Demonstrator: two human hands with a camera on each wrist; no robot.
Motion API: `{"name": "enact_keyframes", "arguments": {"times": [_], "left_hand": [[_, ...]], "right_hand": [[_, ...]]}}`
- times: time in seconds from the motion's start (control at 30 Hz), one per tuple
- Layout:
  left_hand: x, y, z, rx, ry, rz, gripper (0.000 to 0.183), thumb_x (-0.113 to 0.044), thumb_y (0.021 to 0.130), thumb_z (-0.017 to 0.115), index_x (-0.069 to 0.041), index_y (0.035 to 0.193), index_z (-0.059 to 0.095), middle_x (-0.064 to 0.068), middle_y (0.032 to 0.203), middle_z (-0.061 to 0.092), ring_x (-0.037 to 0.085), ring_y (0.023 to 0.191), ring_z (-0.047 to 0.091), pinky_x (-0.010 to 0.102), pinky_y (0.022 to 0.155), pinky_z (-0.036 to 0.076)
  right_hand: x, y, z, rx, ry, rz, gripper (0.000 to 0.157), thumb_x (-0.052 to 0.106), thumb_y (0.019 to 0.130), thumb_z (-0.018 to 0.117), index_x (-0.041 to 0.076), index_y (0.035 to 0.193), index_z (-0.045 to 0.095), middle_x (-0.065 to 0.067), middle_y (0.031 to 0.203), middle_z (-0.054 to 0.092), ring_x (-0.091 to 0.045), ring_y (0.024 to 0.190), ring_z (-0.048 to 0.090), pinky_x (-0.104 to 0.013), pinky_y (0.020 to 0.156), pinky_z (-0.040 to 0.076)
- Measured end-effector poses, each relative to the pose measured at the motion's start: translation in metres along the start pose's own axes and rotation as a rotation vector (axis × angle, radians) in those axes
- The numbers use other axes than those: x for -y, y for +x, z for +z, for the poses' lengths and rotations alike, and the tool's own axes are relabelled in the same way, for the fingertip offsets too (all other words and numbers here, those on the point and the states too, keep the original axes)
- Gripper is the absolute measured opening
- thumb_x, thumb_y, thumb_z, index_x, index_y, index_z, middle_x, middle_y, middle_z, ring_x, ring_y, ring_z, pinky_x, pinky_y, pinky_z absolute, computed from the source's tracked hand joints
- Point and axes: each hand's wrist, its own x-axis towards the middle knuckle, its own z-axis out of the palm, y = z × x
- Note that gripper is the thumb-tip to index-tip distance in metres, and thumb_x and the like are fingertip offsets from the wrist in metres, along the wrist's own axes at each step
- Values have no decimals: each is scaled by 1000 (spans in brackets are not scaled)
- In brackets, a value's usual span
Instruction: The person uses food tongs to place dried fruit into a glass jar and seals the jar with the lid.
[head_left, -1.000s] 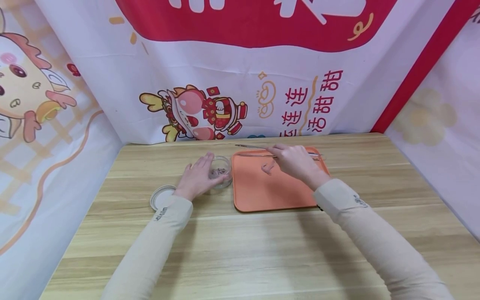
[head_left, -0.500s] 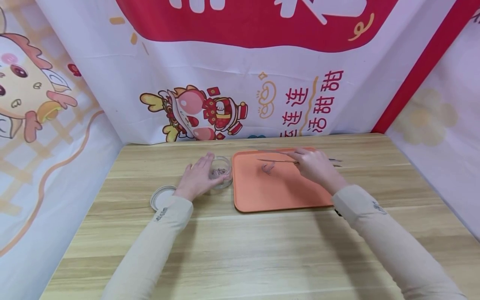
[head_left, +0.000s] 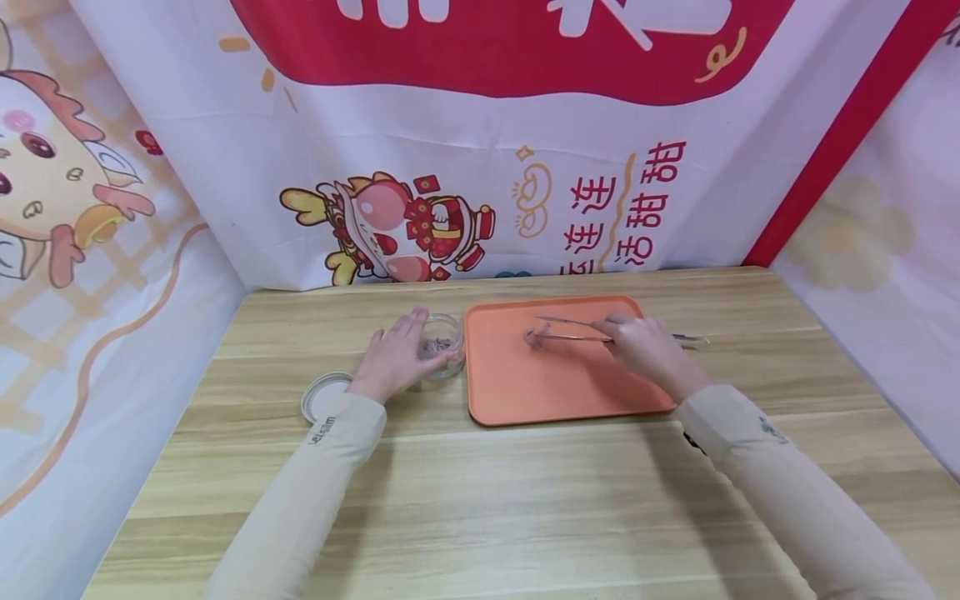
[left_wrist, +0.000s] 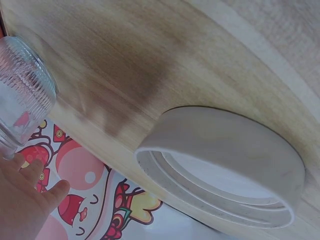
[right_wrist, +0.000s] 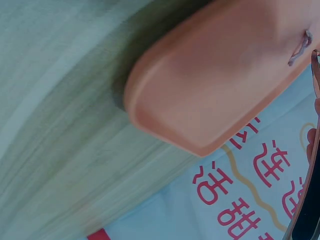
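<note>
My left hand (head_left: 397, 354) holds a clear glass jar (head_left: 448, 367) at its rim, thumb on the near side and fingers on the far side. Several greyish-purple pieces lie in the jar. Over the orange tray (head_left: 555, 400), my right hand (head_left: 648, 350) grips long metal tongs (head_left: 573, 337), whose two arms are spread. One tip is right at a small greyish-purple strip (head_left: 532, 337) on the tray; the other stands farther back. In the right wrist view the strip (right_wrist: 300, 49) lies curled near the tray's far edge, beside a tong tip.
A white-rimmed round lid (head_left: 324, 396) lies on the wooden table (head_left: 480, 508) left of the jar, near my left wrist. The tray stands just right of the jar. A printed cloth (head_left: 480, 133) hangs behind the table's back edge, with more cloth at both sides.
My right hand has moved right and toward me, bringing the tongs from above the tray's back edge down to the strip. My left hand and the jar stay in place.
</note>
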Motion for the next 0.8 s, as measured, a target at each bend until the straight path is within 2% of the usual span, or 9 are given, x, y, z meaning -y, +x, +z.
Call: {"name": "enact_keyframes", "arguments": {"times": [0.17,0.43,0.8], "left_hand": [[1,0,0,-3,4,0,97,-73,86,41,-9,154,12,9,162,12,31,148,19,62,117,16],[0,-1,1,-1,-5,-1,97,-72,86,42,-9,154,14,9,162,13,31,149,18,61,118,15],[1,-1,1,-2,-17,-7,98,-73,86,42,-11,155,13,8,162,12,30,149,18,61,118,15]], "right_hand": [[-1,-4,4,23,-2,11,30,3,78,75,6,108,71,-9,87,66,-23,62,62,-35,50,51],[0,-5,9,52,-9,38,29,5,78,75,7,107,71,-7,84,67,-19,53,59,-34,47,49],[2,-2,12,51,30,50,32,5,77,76,7,109,71,-9,89,68,-24,65,65,-40,57,56]]}}
